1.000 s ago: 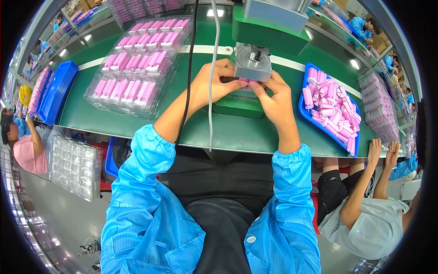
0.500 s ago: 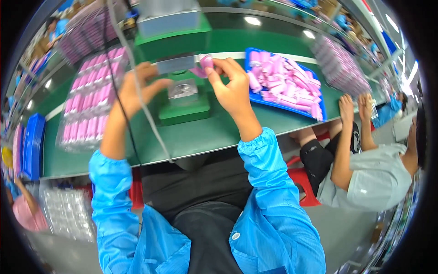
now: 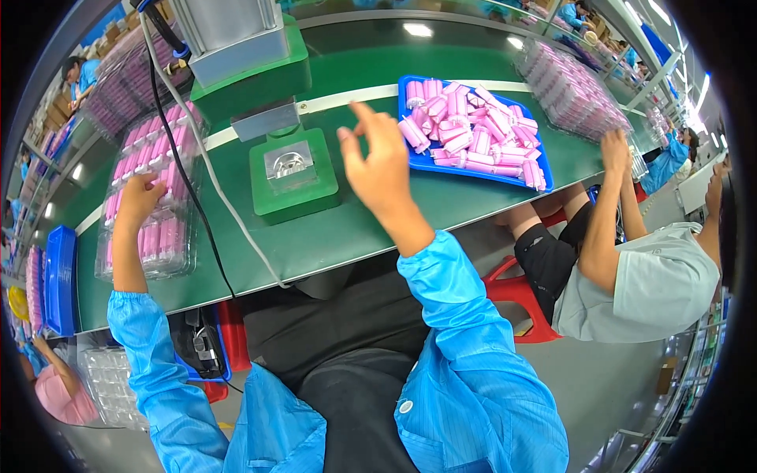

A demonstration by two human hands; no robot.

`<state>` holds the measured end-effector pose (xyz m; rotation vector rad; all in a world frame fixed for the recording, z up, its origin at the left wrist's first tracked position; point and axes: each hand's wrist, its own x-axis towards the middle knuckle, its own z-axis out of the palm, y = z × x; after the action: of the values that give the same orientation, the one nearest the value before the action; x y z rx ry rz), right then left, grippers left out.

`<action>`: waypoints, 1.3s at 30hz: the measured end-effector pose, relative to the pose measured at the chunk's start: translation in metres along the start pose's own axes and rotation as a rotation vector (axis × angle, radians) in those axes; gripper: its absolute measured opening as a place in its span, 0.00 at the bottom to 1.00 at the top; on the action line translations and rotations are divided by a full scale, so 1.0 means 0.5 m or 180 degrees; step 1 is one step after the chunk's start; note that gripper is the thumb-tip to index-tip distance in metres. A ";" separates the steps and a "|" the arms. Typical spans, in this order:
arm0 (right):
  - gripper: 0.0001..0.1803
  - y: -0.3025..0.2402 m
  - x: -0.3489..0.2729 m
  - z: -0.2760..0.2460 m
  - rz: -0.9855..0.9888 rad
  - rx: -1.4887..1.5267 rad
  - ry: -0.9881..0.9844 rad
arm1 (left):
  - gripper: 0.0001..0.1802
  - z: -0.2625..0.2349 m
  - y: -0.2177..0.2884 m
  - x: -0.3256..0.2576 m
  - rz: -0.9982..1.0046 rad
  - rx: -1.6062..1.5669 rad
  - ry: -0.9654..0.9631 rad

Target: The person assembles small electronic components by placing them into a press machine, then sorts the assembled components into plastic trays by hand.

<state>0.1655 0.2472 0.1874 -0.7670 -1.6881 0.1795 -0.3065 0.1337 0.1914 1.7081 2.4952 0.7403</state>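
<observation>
My left hand (image 3: 139,199) is over a clear plastic tray (image 3: 189,251) that holds rows of pink cylindrical pieces (image 3: 162,236). Its thumb and fingers are closed on a pink cylindrical piece in the tray, mostly hidden by the hand. My right hand (image 3: 378,162) hovers over the bench with its fingers apart and nothing in them. Between my hands is a green press base (image 3: 296,201) with a clear block and a round metal seat (image 3: 289,164). Nearest my right hand is a blue tray (image 3: 473,179) heaped with loose pink pieces (image 3: 481,130).
Above the base hangs a press head (image 3: 244,55) with a green plate. A grey cable (image 3: 229,209) and a black cable cross the bench's left part. Stacked trays of pink pieces (image 3: 568,87) stand at the right, near a seated person (image 3: 643,276). Empty blue trays (image 3: 60,280) are at the far left.
My left hand has moved from the press to the clear tray. My right hand held a pink piece near the press; now it is empty and slightly lower. The view has shifted.
</observation>
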 end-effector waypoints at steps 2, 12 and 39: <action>0.19 -0.006 -0.008 0.017 -0.0054 0.0151 -0.0143 | 0.20 -0.013 0.016 0.008 -0.0345 -0.0576 -0.0268; 0.14 0.018 -0.014 -0.006 0.0354 -0.0025 -0.0424 | 0.30 -0.019 0.106 -0.009 -0.0417 -0.0304 -0.0250; 0.16 -0.055 0.017 0.014 0.0062 0.0885 -0.1154 | 0.16 0.116 0.462 -0.107 0.1264 -0.2645 -0.0426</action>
<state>0.1480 0.2329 0.2063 -0.5639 -1.9426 0.5832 -0.0675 0.1734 0.2190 1.7893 1.4104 1.3717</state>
